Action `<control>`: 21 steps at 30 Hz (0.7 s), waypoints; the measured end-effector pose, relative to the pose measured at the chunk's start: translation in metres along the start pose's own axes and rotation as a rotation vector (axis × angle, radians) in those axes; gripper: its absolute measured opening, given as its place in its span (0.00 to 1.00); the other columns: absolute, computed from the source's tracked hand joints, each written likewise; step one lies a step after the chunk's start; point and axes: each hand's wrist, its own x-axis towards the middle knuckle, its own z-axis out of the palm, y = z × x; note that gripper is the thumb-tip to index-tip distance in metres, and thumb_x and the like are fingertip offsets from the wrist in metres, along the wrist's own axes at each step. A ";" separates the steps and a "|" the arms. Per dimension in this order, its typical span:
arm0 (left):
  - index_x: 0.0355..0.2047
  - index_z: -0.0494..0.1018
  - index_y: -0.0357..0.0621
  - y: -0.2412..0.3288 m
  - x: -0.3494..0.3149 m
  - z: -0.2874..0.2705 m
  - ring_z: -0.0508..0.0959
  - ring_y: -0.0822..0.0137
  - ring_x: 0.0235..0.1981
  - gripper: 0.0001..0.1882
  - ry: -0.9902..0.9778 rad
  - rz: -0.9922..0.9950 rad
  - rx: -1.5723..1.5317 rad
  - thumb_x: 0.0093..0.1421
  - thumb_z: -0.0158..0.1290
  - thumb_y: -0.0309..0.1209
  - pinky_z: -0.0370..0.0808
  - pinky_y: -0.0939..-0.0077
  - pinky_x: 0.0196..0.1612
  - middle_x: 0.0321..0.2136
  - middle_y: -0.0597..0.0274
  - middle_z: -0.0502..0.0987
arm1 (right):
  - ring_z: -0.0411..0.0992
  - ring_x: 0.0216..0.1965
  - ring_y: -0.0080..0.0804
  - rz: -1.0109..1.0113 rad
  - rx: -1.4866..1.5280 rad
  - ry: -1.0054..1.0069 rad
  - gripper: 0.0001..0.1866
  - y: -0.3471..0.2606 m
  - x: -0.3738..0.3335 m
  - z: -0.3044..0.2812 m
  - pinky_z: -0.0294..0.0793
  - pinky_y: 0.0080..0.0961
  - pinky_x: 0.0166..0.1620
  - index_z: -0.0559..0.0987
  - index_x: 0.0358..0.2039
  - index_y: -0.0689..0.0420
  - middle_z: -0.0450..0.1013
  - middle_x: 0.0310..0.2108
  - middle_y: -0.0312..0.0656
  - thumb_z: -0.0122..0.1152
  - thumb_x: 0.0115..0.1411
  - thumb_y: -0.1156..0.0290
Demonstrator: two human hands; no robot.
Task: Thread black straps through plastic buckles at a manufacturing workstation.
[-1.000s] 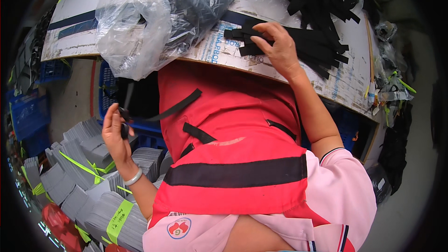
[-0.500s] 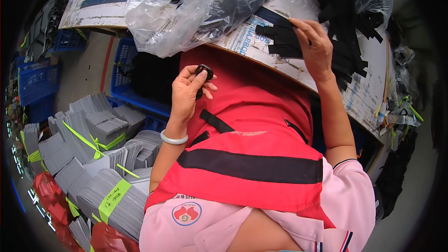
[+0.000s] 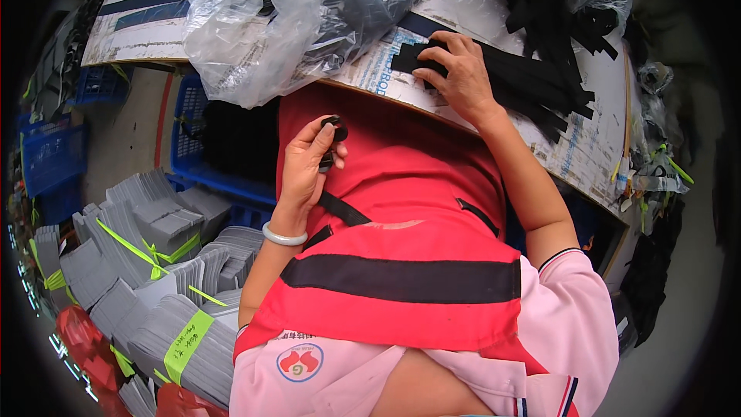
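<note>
My left hand (image 3: 309, 156) is closed above my lap, with a small glossy black plastic buckle (image 3: 335, 128) pinched between thumb and forefinger. A second black piece (image 3: 327, 161) shows beneath the thumb, held by the lower fingers. On the table, my right hand (image 3: 461, 73) has its fingers curled over the near left ends of a pile of flat black webbing straps (image 3: 532, 81). The fingertips grip the strap ends, and the palm side is partly hidden. More black straps (image 3: 540, 0) hang in a tangle farther back on the right.
A clear plastic bag (image 3: 255, 38) with dark contents lies over the table edge (image 3: 363, 86). Below left stands a blue crate (image 3: 187, 127) with black material. Several bundles of grey sheets (image 3: 181, 332) tied with green ribbon fill the lower left. My red apron (image 3: 401, 185) covers my lap.
My right hand has come left and down onto the ends of the straps, its fingers curling in. My left hand still holds the black pieces, and the view has shifted slightly.
</note>
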 end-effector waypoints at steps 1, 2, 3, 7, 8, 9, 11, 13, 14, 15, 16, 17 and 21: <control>0.48 0.72 0.38 -0.001 0.001 0.004 0.77 0.71 0.27 0.13 -0.053 -0.020 -0.073 0.64 0.53 0.30 0.73 0.82 0.26 0.31 0.61 0.77 | 0.65 0.53 0.42 0.008 0.007 -0.027 0.11 -0.002 0.001 0.000 0.62 0.37 0.55 0.80 0.34 0.53 0.70 0.48 0.39 0.68 0.51 0.66; 0.49 0.72 0.38 -0.001 0.003 0.008 0.76 0.70 0.29 0.14 -0.106 -0.041 -0.147 0.66 0.52 0.31 0.73 0.81 0.28 0.32 0.61 0.76 | 0.64 0.54 0.42 0.015 0.013 -0.053 0.10 -0.005 0.003 -0.001 0.61 0.37 0.56 0.79 0.33 0.54 0.70 0.49 0.39 0.68 0.51 0.67; 0.49 0.71 0.38 0.000 0.003 0.010 0.75 0.70 0.32 0.14 -0.159 -0.062 -0.220 0.67 0.50 0.33 0.72 0.80 0.29 0.34 0.61 0.75 | 0.64 0.54 0.42 0.014 0.019 -0.054 0.10 -0.010 0.005 -0.004 0.61 0.37 0.56 0.79 0.33 0.54 0.70 0.49 0.39 0.68 0.51 0.67; 0.54 0.70 0.43 -0.003 0.004 -0.003 0.72 0.72 0.29 0.16 -0.377 -0.179 -0.451 0.68 0.48 0.33 0.68 0.83 0.26 0.35 0.62 0.75 | 0.71 0.47 0.39 -0.128 0.138 0.092 0.08 -0.060 0.018 -0.030 0.68 0.30 0.49 0.76 0.33 0.55 0.74 0.43 0.40 0.64 0.53 0.75; 0.54 0.70 0.43 -0.003 0.003 -0.004 0.72 0.72 0.29 0.16 -0.367 -0.180 -0.447 0.68 0.48 0.33 0.68 0.83 0.26 0.35 0.62 0.75 | 0.73 0.39 0.35 0.091 0.459 -0.119 0.06 -0.080 0.019 -0.044 0.70 0.27 0.41 0.76 0.35 0.57 0.74 0.36 0.40 0.62 0.55 0.76; 0.54 0.70 0.45 -0.002 0.002 -0.004 0.70 0.73 0.27 0.16 -0.438 -0.171 -0.511 0.67 0.48 0.33 0.66 0.84 0.25 0.36 0.62 0.74 | 0.75 0.31 0.32 0.319 0.773 -0.328 0.06 -0.099 0.015 -0.054 0.72 0.24 0.34 0.76 0.36 0.58 0.75 0.30 0.40 0.60 0.58 0.77; 0.55 0.70 0.46 0.000 0.001 -0.004 0.69 0.73 0.25 0.16 -0.514 -0.176 -0.566 0.67 0.48 0.32 0.65 0.85 0.24 0.36 0.61 0.74 | 0.69 0.19 0.21 0.323 1.013 -0.427 0.06 -0.120 0.008 -0.053 0.67 0.18 0.23 0.75 0.39 0.62 0.73 0.22 0.38 0.56 0.63 0.75; 0.55 0.70 0.47 -0.002 -0.002 -0.009 0.67 0.74 0.24 0.17 -0.467 -0.234 -0.696 0.67 0.48 0.30 0.64 0.86 0.22 0.39 0.61 0.75 | 0.64 0.16 0.14 0.651 1.382 -0.693 0.09 -0.129 0.009 -0.052 0.62 0.13 0.20 0.75 0.38 0.63 0.72 0.21 0.34 0.54 0.66 0.69; 0.55 0.70 0.47 -0.003 -0.002 -0.011 0.67 0.74 0.24 0.18 -0.482 -0.259 -0.740 0.65 0.49 0.28 0.64 0.87 0.21 0.42 0.60 0.76 | 0.65 0.15 0.14 0.711 1.407 -0.737 0.10 -0.129 0.009 -0.050 0.62 0.13 0.19 0.75 0.37 0.62 0.72 0.20 0.34 0.54 0.66 0.67; 0.55 0.70 0.47 -0.006 -0.001 -0.012 0.67 0.74 0.24 0.18 -0.480 -0.263 -0.739 0.65 0.49 0.28 0.64 0.87 0.21 0.42 0.60 0.76 | 0.65 0.14 0.14 0.771 1.431 -0.783 0.11 -0.128 0.007 -0.046 0.62 0.13 0.18 0.75 0.35 0.61 0.72 0.19 0.35 0.55 0.66 0.65; 0.56 0.69 0.47 -0.008 0.001 -0.013 0.67 0.74 0.24 0.18 -0.557 -0.253 -0.753 0.65 0.50 0.29 0.64 0.87 0.22 0.43 0.60 0.76 | 0.65 0.14 0.14 0.771 1.435 -0.784 0.11 -0.128 0.004 -0.041 0.62 0.13 0.18 0.75 0.35 0.61 0.72 0.19 0.35 0.55 0.66 0.65; 0.56 0.69 0.47 -0.009 0.002 -0.014 0.67 0.74 0.24 0.19 -0.634 -0.242 -0.766 0.65 0.50 0.29 0.64 0.87 0.22 0.44 0.60 0.76 | 0.65 0.13 0.14 0.807 1.573 -0.774 0.11 -0.127 0.000 -0.036 0.61 0.12 0.17 0.75 0.34 0.60 0.72 0.19 0.35 0.55 0.66 0.65; 0.55 0.70 0.46 -0.012 0.000 -0.014 0.67 0.74 0.24 0.18 -0.547 -0.251 -0.731 0.64 0.51 0.29 0.64 0.86 0.23 0.43 0.60 0.74 | 0.64 0.11 0.14 0.886 1.749 -0.724 0.11 -0.129 -0.006 -0.028 0.60 0.10 0.15 0.74 0.31 0.60 0.73 0.18 0.37 0.56 0.65 0.65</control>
